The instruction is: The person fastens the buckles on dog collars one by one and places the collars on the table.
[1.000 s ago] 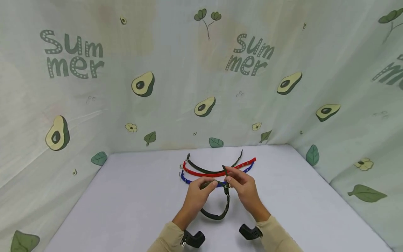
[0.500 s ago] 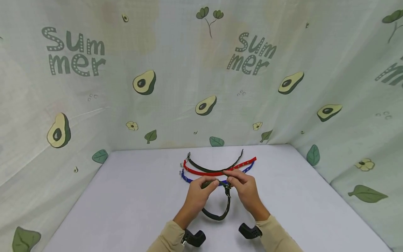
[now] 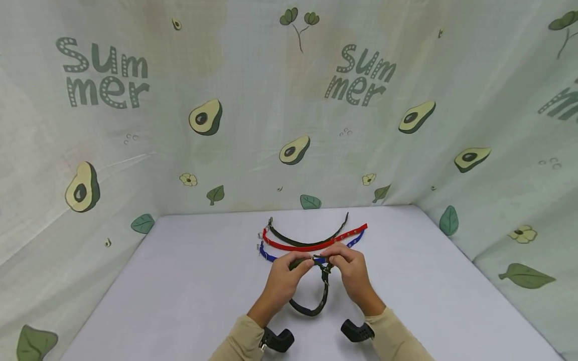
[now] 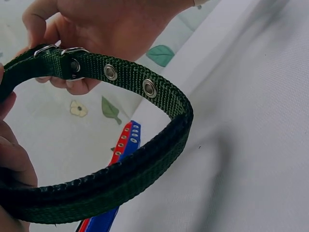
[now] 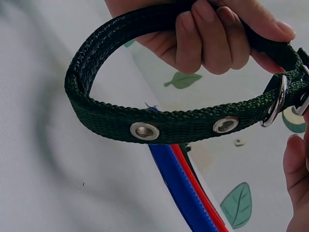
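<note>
Both hands hold a dark green webbing collar with metal eyelets above the white table. My left hand grips the strap on one side of the buckle, its fingers curled over it. The right hand pinches the strap at the metal buckle. The collar forms a closed loop that hangs toward me. Its metal ring shows in the right wrist view.
Three more collars lie flat behind the hands: a dark one, a red one and a blue one. Avocado-print cloth walls in the table at the back and on both sides.
The strap's free end, which stood up above the right hand, has gone down out of sight at the buckle. The two hands have come closer together.
</note>
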`<state>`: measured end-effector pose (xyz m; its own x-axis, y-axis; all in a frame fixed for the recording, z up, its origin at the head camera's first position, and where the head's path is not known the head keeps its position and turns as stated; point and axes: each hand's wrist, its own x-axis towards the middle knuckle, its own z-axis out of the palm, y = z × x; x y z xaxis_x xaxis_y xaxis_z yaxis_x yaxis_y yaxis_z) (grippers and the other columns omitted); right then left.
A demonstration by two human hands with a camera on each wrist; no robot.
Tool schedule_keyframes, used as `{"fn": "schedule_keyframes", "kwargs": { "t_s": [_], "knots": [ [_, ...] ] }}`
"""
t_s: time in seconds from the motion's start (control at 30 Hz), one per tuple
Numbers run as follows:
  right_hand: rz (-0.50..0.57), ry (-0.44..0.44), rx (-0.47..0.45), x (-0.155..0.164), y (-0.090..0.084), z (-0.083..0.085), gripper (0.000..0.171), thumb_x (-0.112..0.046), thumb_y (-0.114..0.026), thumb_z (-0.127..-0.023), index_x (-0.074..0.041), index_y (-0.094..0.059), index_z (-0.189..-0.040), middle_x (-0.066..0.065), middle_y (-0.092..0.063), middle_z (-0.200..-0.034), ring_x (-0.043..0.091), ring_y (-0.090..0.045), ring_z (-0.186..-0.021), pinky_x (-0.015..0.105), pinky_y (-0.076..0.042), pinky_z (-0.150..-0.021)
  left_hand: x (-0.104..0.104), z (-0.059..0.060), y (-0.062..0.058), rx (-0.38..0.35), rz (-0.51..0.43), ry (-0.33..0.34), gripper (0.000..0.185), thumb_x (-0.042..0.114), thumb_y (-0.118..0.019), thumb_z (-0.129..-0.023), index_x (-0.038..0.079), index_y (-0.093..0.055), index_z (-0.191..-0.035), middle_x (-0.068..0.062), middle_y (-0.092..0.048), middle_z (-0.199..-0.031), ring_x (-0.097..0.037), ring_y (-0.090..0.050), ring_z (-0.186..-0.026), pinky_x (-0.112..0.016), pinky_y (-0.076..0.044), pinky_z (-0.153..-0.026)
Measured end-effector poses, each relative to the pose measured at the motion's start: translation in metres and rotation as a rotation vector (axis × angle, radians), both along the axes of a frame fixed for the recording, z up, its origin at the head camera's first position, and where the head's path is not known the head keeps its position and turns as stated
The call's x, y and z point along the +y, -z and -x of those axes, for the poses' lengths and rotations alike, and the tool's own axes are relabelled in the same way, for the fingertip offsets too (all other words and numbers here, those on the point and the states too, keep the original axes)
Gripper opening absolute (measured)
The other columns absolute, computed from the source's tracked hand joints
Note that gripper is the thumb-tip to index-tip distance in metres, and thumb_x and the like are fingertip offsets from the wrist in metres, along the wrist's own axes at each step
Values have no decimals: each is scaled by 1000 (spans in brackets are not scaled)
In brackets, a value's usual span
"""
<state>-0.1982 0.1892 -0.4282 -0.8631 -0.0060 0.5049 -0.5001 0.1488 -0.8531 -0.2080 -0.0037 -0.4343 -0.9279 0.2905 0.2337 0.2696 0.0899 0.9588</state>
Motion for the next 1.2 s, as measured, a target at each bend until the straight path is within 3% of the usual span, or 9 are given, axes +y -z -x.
{"fn": "schedule_keyframes", "kwargs": {
  "t_s": [0.2, 0.57, 0.87, 1.2],
  "knots": [
    [5, -30, -20, 0, 2, -3, 27, 8, -48, -94, -3, -73, -92, 13, -67, -93, 22, -62, -84, 30, -55, -77, -2, -3, 0, 22, -10, 5, 29, 36, -68, -96, 11, -72, -111, 2, -69, -105, -18, -61, -96, -29, -52, -85],
    [-34, -86, 60, 2, 0, -2, 31, 13, -47, -90, -4, -73, -92, 12, -64, -91, 21, -59, -81, 29, -55, -73, 0, -3, -3, 79, 0, -50, 22, 35, -70, -95, 17, -73, -107, 4, -69, -102, -18, -61, -91, -30, -54, -80],
    [-33, -96, 115, 4, -3, 0, 35, 17, -47, -88, -5, -74, -92, 14, -62, -88, 21, -57, -77, 28, -53, -70, 5, -2, -5, 119, -13, -59, 23, 36, -70, -95, 16, -73, -107, 5, -70, -101, -17, -61, -89, -29, -55, -78],
    [-44, -110, 96, 3, 0, -1, 33, 16, -46, -88, -3, -72, -91, 13, -62, -90, 20, -58, -81, 27, -54, -72, 2, -4, -6, 97, -13, -62, 22, 34, -71, -94, 16, -73, -108, 4, -70, -104, -16, -62, -91, -28, -55, -80]
  ]
}}
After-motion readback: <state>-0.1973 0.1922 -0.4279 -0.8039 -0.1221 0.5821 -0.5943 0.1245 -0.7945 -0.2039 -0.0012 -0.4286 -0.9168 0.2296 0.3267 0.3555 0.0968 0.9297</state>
